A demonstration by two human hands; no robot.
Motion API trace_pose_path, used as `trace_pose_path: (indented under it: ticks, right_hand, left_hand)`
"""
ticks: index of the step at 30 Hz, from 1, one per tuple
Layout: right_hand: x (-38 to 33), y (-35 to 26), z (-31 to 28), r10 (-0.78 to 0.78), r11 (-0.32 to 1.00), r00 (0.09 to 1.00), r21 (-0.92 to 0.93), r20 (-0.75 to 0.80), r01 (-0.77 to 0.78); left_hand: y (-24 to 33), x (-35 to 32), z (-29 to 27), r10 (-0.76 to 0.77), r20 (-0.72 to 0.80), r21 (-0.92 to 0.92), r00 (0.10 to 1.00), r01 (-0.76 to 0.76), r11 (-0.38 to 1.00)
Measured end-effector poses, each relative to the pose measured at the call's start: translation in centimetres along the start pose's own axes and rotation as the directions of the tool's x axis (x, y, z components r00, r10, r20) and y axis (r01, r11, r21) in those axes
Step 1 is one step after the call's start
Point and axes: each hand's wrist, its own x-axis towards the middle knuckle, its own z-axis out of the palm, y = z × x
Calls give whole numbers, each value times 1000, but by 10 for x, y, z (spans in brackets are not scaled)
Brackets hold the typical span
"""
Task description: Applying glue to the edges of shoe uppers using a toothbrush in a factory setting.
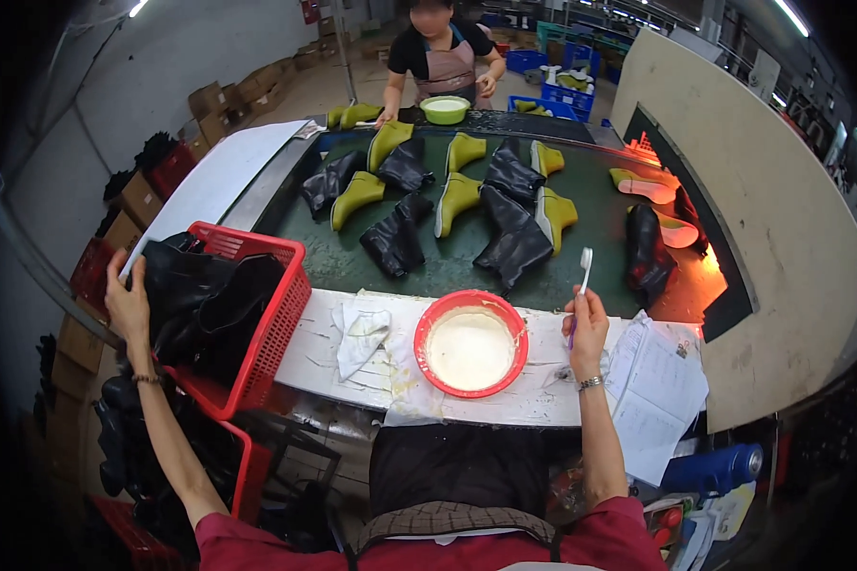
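My left hand (129,303) is at the left side of a red plastic basket (292,271), fingers apart, close beside the black boots (214,290) heaped in it. Whether a fingertip touches a boot cannot be made out. In my right hand (588,328) is a toothbrush (586,266), white with a purple part, its head pointing up. Left of this hand, a red bowl (419,328) of creamy white liquid (471,348) rests on the white ledge. Beyond it, several black boots (393,236) and olive-yellow wedge soles (458,203) lie on a dark green conveyor belt (300,221).
A crumpled white cloth (362,333) lies left of the bowl, and papers (659,390) lie on the right. Boots and soles sit by a glowing orange heater opening (709,276). Across the belt, a co-worker (445,62) stands by a green bowl (446,112). A blue bottle (712,467) is lower right.
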Motion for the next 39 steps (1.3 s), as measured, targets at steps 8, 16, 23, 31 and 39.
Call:
trace_pose_path:
  ticks: [8,16,23,31,39]
  right_hand:
    - [-46,-101,115,-99,984,905,-93,413,150]
    - [-40,-82,190,139,987,341,-160,930,34]
    - [-74,-94,168,196,937,301,-269,933,224]
    - [-89,-84,108,394,914,563,-372,727,-160]
    - [-75,-47,70,114,692,801,-625,588,360]
  left_hand:
    - [187,-40,-66,850,-158,-520,502,-774,361]
    - [291,-145,-9,880,-14,-923,474,333,-194]
    - [282,-187,-4,722,-172,-516,670,563,-645]
    - [261,-237,-41,662,699,-224,272,962,-158]
    - [237,-260,-32,366,906,-86,-212,754,651]
